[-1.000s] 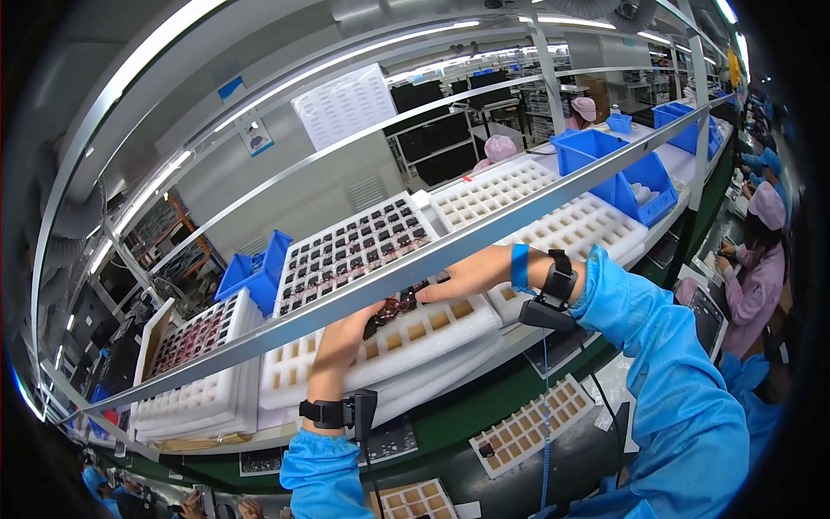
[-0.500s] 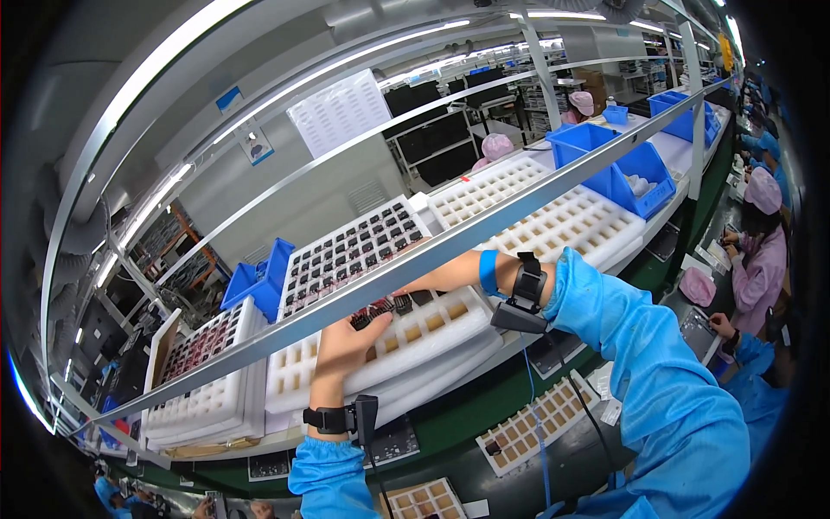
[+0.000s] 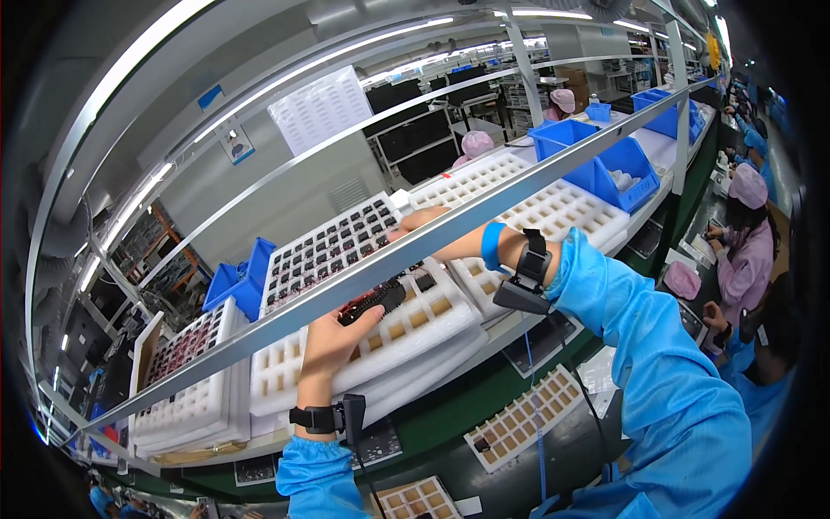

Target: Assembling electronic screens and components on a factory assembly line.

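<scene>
My left hand (image 3: 330,339) is closed around several small black parts with reddish wires (image 3: 373,303), its thumb lying along them. It is over the near white foam tray (image 3: 290,368), whose pockets show tan bottoms. Beyond the slanting metal rail, my right hand (image 3: 422,223) reaches to the right edge of a foam tray of black parts (image 3: 333,238). Its fingers are bent and drawn together at the parts; the rail covers some of the hand, and whatever is between the fingertips is too small to make out.
The metal rail (image 3: 536,189) crosses in front of the trays. Blue bins stand at left (image 3: 246,277) and right (image 3: 627,177). Another filled foam tray (image 3: 186,355) sits at far left. Below, a pocketed tray (image 3: 527,419) lies on the dark green bench. Co-workers sit at right.
My right hand has moved up and left, from beside my left hand to the filled tray's edge. The left hand stays over the near tray, its black parts showing more. The view has shifted slightly.
</scene>
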`<act>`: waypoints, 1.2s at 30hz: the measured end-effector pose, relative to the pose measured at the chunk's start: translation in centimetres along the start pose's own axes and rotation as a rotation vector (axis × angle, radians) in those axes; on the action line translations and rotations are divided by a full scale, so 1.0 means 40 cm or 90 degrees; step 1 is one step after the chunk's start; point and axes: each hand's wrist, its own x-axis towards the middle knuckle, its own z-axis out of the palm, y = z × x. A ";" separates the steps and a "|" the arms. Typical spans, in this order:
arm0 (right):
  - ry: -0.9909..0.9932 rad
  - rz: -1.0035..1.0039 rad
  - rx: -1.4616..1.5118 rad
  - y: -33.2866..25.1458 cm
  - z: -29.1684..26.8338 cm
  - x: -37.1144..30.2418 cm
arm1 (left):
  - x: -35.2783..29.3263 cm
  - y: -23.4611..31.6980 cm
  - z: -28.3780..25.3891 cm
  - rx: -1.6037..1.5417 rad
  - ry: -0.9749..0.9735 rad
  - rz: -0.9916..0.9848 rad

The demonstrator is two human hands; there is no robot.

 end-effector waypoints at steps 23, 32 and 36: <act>-0.031 -0.047 0.178 -0.005 0.081 0.017 | 0.007 0.007 0.012 0.068 0.033 0.065; 0.004 -0.031 0.182 0.005 0.052 -0.030 | -0.005 0.018 0.014 0.069 0.047 0.056; -0.126 -0.077 0.045 0.006 0.055 -0.045 | -0.007 0.024 0.011 0.090 0.034 0.054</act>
